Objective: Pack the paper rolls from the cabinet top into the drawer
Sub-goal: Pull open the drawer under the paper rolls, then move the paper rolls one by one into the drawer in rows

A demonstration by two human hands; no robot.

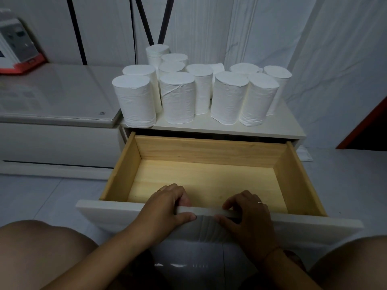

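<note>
Both hands sit on the top edge of the drawer front (219, 213). The left hand (165, 208) has a closed grip on that edge, fingers curled inside and thumb on the outer face; the right hand (249, 214) pinches it the same way. The drawer (209, 181) stands pulled well out and holds nothing yet.

The rolls (201, 88) stand upright, crowded together on the cabinet top (289, 126), none packed so far.

The front row stands close to the top's front edge, and the leftmost roll (135, 101) sits right at the left corner. A tug or jolt on the drawer could shake the cabinet and tip these. Because the rolls touch one another, lifting one carelessly may topple its neighbours, some onto the floor (41, 195) rather than into the drawer. Pulling the drawer further might also bring it off its runners, though how much travel is left cannot be seen.
</note>
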